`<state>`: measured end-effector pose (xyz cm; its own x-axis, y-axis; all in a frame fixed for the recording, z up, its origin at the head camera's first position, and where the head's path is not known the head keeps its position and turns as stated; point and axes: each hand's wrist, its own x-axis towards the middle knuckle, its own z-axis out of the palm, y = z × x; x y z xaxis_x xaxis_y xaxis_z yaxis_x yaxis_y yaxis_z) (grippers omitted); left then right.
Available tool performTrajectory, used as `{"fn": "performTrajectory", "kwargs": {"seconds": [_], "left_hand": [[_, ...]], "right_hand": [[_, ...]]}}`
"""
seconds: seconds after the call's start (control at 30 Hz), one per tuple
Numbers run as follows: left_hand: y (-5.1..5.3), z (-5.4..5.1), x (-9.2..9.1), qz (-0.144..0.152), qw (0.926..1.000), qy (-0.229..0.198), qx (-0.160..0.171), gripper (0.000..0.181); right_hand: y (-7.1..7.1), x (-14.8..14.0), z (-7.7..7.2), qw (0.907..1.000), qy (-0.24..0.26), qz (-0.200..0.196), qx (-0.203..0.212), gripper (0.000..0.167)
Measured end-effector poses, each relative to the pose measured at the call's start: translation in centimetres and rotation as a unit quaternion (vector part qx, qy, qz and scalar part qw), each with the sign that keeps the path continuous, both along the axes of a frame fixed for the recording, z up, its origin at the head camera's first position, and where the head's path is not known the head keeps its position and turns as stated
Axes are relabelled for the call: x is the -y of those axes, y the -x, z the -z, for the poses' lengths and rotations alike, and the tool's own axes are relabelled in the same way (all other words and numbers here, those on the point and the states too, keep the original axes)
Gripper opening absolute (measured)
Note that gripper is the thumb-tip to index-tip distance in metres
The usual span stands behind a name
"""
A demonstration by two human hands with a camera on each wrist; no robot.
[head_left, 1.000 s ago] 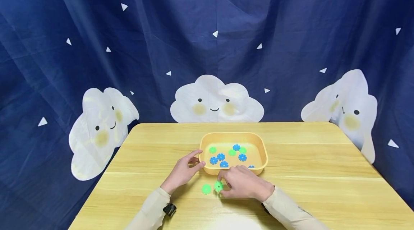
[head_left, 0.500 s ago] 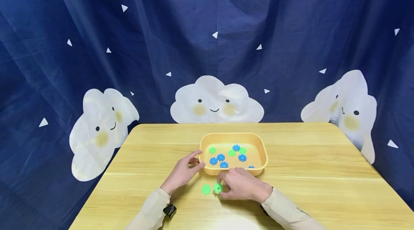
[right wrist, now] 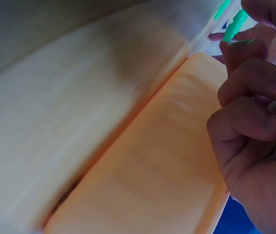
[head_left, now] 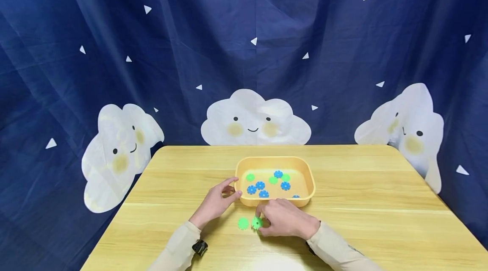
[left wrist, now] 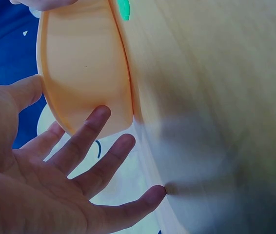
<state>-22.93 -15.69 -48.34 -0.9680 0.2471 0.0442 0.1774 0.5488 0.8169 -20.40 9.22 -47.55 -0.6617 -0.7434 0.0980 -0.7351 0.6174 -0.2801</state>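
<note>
My left hand (head_left: 215, 203) touches the left end of the orange plastic tray (head_left: 274, 202). In the left wrist view its thumb (left wrist: 29, 91) meets the tray's rim, and the other fingers spread out fairly straight. My right hand (head_left: 287, 218) pinches a green snowflake disc (head_left: 257, 223) between thumb and index finger, just in front of the tray. Its other fingers are curled, seen in the right wrist view. Beside the pinched disc, a second green snowflake disc (head_left: 243, 223) lies on the table.
Inside the tray lie several blue snowflake discs (head_left: 251, 189) and several green ones (head_left: 250, 177). One blue disc (head_left: 296, 196) is partly hidden by the near rim. A dark blue curtain (head_left: 255, 51) with clouds hangs behind the wooden table (head_left: 183, 161).
The right hand has lowered slightly toward the near side with the green disc still pinched. The left hand keeps its place at the tray.
</note>
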Motion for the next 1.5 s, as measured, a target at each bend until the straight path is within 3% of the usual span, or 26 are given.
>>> {"fn": "performTrajectory", "kwargs": {"seconds": [0.93, 1.5], "left_hand": [[0.0, -0.08, -0.13, -0.006, 0.9999, 0.012, -0.005, 0.055], [-0.02, -0.15, -0.12, -0.005, 1.0, 0.006, -0.003, 0.055]], "right_hand": [[-0.22, 0.09, 0.48, 0.9995, -0.026, -0.007, -0.018, 0.017], [-0.02, -0.05, 0.36, 0.9999, -0.01, -0.01, -0.008, 0.012]]}}
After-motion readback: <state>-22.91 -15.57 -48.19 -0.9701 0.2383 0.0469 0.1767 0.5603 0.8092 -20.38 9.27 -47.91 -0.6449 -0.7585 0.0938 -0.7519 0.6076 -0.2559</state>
